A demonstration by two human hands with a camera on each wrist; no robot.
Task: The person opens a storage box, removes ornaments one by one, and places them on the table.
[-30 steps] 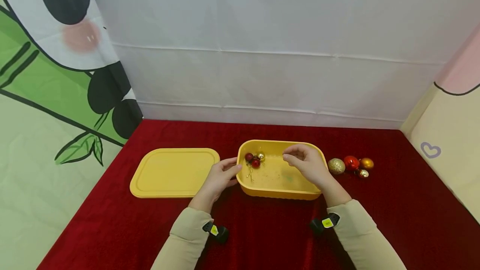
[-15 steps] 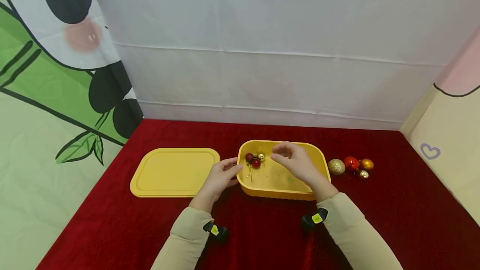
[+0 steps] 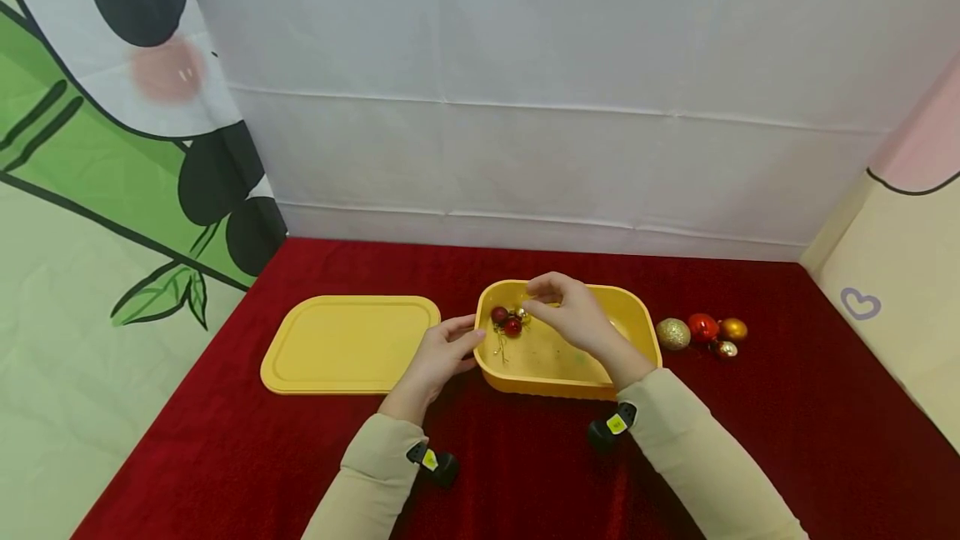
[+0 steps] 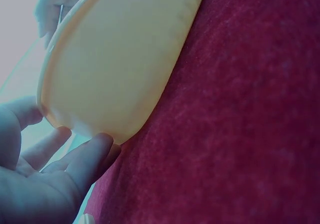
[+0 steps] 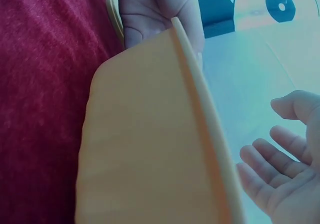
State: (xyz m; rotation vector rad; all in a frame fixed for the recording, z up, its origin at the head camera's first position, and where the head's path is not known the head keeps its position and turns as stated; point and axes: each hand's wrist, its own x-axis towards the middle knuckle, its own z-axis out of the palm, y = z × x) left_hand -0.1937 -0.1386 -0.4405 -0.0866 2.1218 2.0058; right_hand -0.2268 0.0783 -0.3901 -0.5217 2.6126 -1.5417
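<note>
A shallow yellow plastic box (image 3: 562, 388) stands on the red cloth. My left hand (image 3: 437, 355) grips its left end, thumb at the rim and fingers against the outside wall (image 4: 120, 68). Over the inside of the box hovers my right hand (image 3: 567, 312), its fingers loosely bent and apart with nothing between them in the right wrist view. Just left of its fingertips, small baubles lie on the box floor: a dark red one (image 3: 499, 315), a red one (image 3: 512, 327) and a shiny gold one (image 3: 522, 317), partly behind the thumb. Thin gold stems (image 3: 501, 348) lie below them.
The yellow lid (image 3: 348, 344) lies flat to the left of the box. Close to its right end sit a glittery gold bauble (image 3: 673, 333), a red one (image 3: 703, 327), an orange-gold one (image 3: 732, 328) and a small gold one (image 3: 726, 349). A white cloth backdrop (image 3: 480, 157) hangs behind.
My right hand has moved left across the inside of the box, from near its right end to beside the small baubles. The left hand keeps its place at the left end.
</note>
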